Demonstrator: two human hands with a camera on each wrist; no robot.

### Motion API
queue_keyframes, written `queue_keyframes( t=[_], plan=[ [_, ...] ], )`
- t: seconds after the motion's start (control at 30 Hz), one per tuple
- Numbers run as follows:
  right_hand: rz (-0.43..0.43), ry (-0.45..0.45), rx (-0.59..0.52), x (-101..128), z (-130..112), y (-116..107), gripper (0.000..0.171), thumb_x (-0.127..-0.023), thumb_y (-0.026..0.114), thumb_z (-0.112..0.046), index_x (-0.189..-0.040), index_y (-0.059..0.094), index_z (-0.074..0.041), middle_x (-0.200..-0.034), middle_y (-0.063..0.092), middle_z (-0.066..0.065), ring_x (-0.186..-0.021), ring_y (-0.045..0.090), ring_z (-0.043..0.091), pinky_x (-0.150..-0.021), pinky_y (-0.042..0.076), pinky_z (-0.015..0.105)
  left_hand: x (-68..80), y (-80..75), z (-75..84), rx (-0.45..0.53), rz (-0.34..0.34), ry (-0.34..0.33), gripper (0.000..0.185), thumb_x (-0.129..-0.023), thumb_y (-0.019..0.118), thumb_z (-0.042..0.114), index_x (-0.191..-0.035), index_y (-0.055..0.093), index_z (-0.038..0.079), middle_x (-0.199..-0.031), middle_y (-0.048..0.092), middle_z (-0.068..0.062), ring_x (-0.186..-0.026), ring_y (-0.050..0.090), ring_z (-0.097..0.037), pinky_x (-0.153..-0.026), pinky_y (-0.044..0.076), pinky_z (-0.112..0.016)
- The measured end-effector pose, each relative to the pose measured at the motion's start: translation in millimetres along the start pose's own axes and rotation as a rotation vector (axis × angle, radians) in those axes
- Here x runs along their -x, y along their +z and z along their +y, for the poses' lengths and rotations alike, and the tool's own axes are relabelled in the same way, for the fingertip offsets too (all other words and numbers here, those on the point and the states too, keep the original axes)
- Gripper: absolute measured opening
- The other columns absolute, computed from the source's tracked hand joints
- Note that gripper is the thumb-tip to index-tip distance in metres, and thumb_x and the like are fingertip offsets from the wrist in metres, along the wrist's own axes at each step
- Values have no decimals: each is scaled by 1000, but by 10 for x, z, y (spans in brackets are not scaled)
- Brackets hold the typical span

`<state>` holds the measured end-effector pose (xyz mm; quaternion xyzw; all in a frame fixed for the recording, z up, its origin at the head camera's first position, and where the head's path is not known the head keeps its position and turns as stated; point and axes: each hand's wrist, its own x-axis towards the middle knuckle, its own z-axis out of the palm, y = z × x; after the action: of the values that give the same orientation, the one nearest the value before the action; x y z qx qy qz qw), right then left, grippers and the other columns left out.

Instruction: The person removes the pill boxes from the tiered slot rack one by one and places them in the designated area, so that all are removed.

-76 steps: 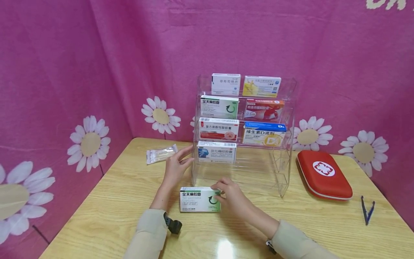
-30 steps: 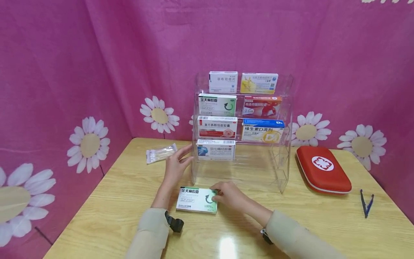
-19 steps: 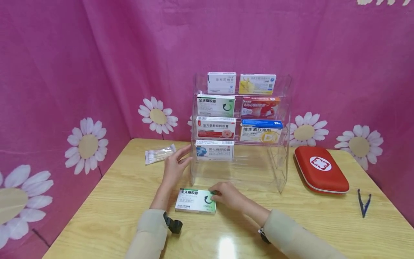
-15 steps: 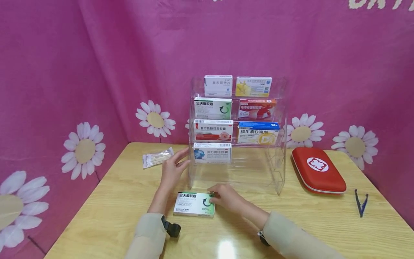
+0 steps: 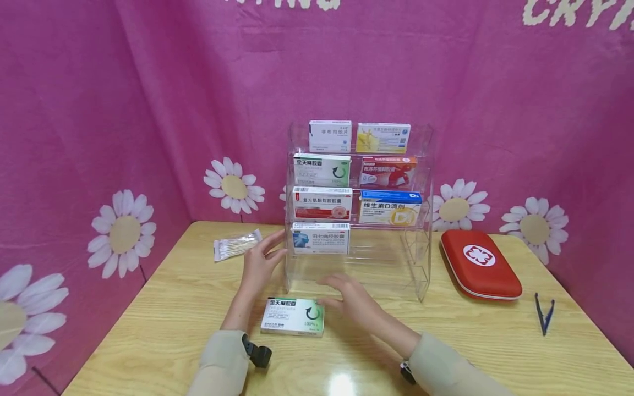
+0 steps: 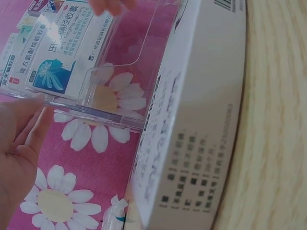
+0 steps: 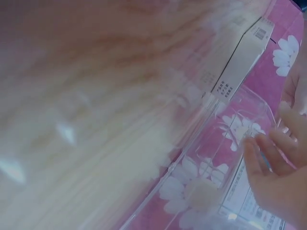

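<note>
Apparently to steady it, the left hand [image 5: 258, 267] rests extended fingers against the side of the clear rack [image 5: 381, 257], whose tiers turn the labels forward. The right hand [image 5: 354, 302], thumb and fingers spread, holds nothing beside the green-and-white carton [image 5: 292, 317], face-up on the table [image 5: 173, 308] before the rack and lettered "全天麻胶囊"; the blue-topped carton [image 5: 390, 208] reads "维生素D滴剂".

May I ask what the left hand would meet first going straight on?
The left hand would probably meet the clear stand at its left side; depth makes actual contact hard to judge.
</note>
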<state>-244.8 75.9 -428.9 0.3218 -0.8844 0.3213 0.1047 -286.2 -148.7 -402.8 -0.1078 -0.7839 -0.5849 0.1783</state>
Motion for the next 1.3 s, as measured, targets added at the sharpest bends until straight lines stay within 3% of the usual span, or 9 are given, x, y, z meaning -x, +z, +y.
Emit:
queue_keyframes(
  t=[0.1,0.43,0.57,0.7,0.93,1.13,1.3],
  plan=[
    [77,-31,17,2,11,-38,36,-84,75,-17,-117,68,-6,-116,71,11,-111,66,28,-98,58,42,-32,5,-120,7,5,13,45,-87,69,-1,-131,60,3,-133,62,-18,-125,60,-32,-96,57,-29],
    [329,-149,60,-48,142,-139,40,-79,79,-9,-118,67,-6,-116,69,8,-111,66,25,-97,59,38,-29,7,-144,9,1,17,45,-87,69,-2,-130,61,2,-133,62,-19,-125,60,-33,-95,57,-30],
    [473,-225,98,-125,233,-188,41,-76,81,-5,-115,68,-3,-114,68,12,-108,66,27,-96,58,41,-19,3,-131,15,7,22,44,-86,69,-3,-129,61,1,-132,63,-20,-124,60,-33,-95,58,-31],
    [568,-240,117,-221,311,-249,44,-74,82,-1,-115,68,-1,-115,65,15,-108,64,28,-93,59,41,-18,5,-118,28,6,17,43,-86,68,-4,-129,61,0,-131,63,-21,-124,60,-34,-94,58,-29],
    [605,-179,122,-407,375,-349,43,-77,79,-1,-118,66,-1,-120,63,18,-113,59,32,-99,56,43,-30,12,-117,29,9,7,44,-86,69,-3,-129,61,1,-132,63,-20,-124,60,-33,-94,58,-29],
    [544,-148,148,-513,389,-395,42,-81,76,-3,-122,66,-4,-121,63,16,-112,58,32,-99,56,46,-44,12,-104,20,13,4,44,-87,68,-2,-130,61,2,-133,62,-18,-125,60,-32,-95,57,-30],
    [524,-155,147,-542,410,-372,35,-81,75,0,-115,68,-3,-118,64,18,-111,58,33,-99,56,45,-38,6,-101,7,6,1,44,-87,68,-3,-130,60,1,-133,62,-19,-125,60,-33,-95,58,-29]
  ],
)
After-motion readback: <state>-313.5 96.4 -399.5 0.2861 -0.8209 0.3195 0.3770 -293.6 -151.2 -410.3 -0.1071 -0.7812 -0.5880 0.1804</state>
